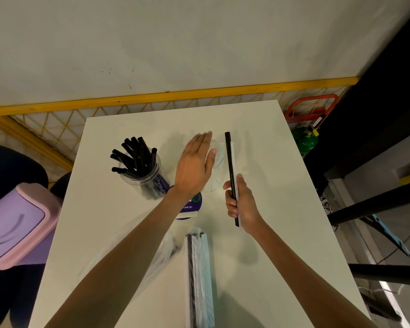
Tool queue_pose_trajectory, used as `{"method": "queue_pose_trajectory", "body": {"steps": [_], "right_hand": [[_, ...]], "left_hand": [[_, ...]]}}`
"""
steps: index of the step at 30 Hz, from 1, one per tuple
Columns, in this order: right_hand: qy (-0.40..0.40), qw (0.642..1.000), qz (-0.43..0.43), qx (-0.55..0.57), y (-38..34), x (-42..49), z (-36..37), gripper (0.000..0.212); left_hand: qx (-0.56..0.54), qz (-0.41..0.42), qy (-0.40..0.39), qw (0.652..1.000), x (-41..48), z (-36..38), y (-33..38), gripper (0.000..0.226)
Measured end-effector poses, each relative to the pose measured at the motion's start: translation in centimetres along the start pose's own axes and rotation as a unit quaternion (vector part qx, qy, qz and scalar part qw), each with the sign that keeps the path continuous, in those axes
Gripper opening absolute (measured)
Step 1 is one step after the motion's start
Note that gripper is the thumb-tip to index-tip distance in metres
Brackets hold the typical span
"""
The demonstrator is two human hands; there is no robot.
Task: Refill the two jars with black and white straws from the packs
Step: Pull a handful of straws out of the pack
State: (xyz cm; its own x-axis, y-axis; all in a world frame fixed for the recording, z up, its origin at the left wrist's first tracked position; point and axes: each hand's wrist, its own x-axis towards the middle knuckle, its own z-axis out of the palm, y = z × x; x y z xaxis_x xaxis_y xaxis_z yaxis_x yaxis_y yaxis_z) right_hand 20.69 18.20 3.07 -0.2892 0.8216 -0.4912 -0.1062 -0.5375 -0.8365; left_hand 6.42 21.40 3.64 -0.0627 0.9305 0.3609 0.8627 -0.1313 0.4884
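A clear jar (143, 175) holding several black straws stands at the left of the white table (270, 209). A second clear jar (217, 162), with no straws visible in it, stands in the middle. My left hand (194, 166) lies with straight fingers over its left side and mouth. My right hand (240, 204) grips a few straws (230, 157), black and white, which point away from me just right of that jar. A pack of wrapped straws (200, 275) lies near the front edge. A crumpled clear plastic pack (161, 254) lies under my left forearm.
A purple label (195, 204) lies flat behind my left wrist. A pink and lilac bin (17, 221) stands left of the table. A yellow wire fence (57, 119) runs behind it. A green bottle (307, 140) and red frame (310, 107) sit off the far right corner.
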Motion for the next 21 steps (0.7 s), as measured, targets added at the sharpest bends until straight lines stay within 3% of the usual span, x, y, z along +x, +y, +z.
{"method": "queue_pose_trajectory", "body": {"steps": [3, 6, 9, 16, 21], "right_hand": [[0.025, 1.0, -0.005, -0.019, 0.1, 0.0, 0.2, 0.044], [0.037, 0.999, -0.02, -0.026, 0.1, -0.2, 0.4, 0.041], [0.039, 0.998, -0.036, -0.038, 0.1, -0.4, 0.7, 0.04], [0.036, 0.996, -0.053, -0.056, 0.0, -0.7, 0.8, 0.038], [0.04, 0.996, -0.062, -0.043, -0.1, -0.7, 0.4, 0.039]], "left_hand": [[-0.065, -0.055, 0.033, 0.996, 0.1, -0.4, 1.9, 0.039], [-0.147, -0.173, -0.014, 0.974, 0.5, -0.5, 3.5, 0.04], [-0.178, -0.228, -0.039, 0.956, 0.8, -0.2, 4.2, 0.039], [-0.234, -0.232, -0.046, 0.943, 1.6, -1.1, 4.5, 0.03], [-0.262, -0.195, 0.081, 0.942, 4.3, -5.0, 3.5, 0.046]]}}
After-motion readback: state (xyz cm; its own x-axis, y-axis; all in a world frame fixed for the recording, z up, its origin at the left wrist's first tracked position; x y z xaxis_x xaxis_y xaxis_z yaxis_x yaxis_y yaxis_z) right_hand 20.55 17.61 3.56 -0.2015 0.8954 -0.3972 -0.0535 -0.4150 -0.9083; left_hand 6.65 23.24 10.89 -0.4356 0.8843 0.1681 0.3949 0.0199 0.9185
